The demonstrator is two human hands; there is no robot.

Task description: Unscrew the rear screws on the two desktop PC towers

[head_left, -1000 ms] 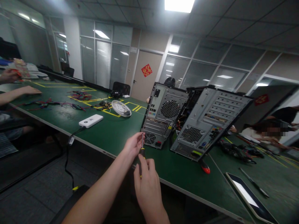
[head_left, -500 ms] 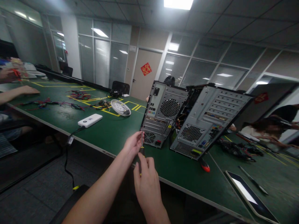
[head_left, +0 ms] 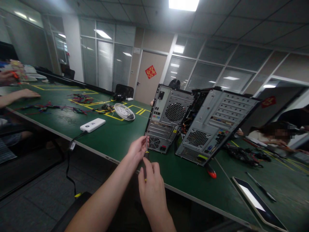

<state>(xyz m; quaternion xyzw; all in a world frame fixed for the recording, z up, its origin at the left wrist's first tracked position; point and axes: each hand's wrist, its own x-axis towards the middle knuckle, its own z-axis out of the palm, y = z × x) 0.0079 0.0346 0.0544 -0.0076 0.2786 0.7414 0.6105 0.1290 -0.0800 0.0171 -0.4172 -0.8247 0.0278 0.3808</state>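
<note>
My right hand (head_left: pixel 153 187) is closed around the handle of a screwdriver (head_left: pixel 147 155) with yellow bands. Its thin shaft points up at the lower left corner of a grey computer case (head_left: pixel 160 129), which stands with its back panel towards me. My left hand (head_left: pixel 137 149) has its fingers curled in at the screwdriver's tip, close against the case edge. Whatever the tip meets is hidden by those fingers. Beside this case on the right, a second computer case (head_left: pixel 205 135) leans at an angle.
A white power bank (head_left: pixel 93 125) with a black cable lies left on the green table (head_left: pixel 116 141). Further back are a white round dish (head_left: pixel 124 111) and tangled wires (head_left: pixel 50 108). To the right lie a red-tipped tool (head_left: pixel 211 171), a tablet (head_left: pixel 256 199) and black cables (head_left: pixel 243 154). Other people sit at both sides.
Almost nothing differs; the view has shifted very slightly. Both hands keep their places on the screwdriver at the case corner.
</note>
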